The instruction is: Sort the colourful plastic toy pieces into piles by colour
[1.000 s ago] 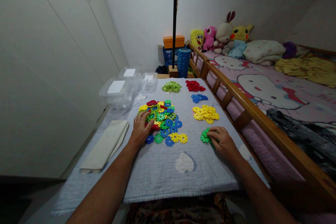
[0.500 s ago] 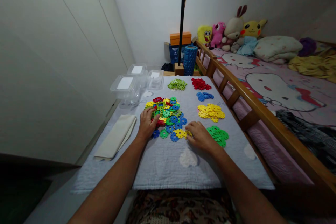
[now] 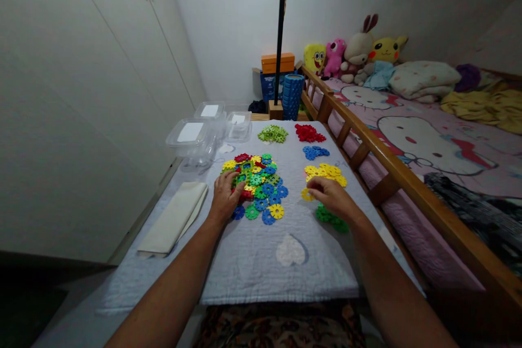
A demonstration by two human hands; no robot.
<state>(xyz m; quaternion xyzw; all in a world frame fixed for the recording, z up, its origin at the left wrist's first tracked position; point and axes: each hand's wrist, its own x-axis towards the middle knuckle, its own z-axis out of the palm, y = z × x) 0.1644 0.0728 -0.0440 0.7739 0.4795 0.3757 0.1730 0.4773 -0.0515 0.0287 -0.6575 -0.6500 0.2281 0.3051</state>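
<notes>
My left hand (image 3: 225,194) rests on the left side of a mixed pile of notched plastic discs (image 3: 263,190), its fingers spread over red and green pieces. In my right hand (image 3: 331,196) a yellow notched disc (image 3: 306,194) is pinched between thumb and fingers, just in front of the yellow disc pile (image 3: 332,173). Below that hand lies a green disc pile (image 3: 328,217), partly covered by it. Farther back sit a small blue pile (image 3: 315,152), a red pile (image 3: 309,133) and a light green pile (image 3: 272,134).
Clear plastic boxes (image 3: 191,144) with white labels stand at the table's back left. A folded cream cloth (image 3: 173,220) lies on the left. Along the right runs a wooden bed rail (image 3: 377,157). A black pole (image 3: 279,38) rises behind the table.
My right hand has carried a yellow disc from the near edge of the mixed pile rightward to the yellow pile. My left hand has stayed on the mixed pile. The view has shifted slightly.
</notes>
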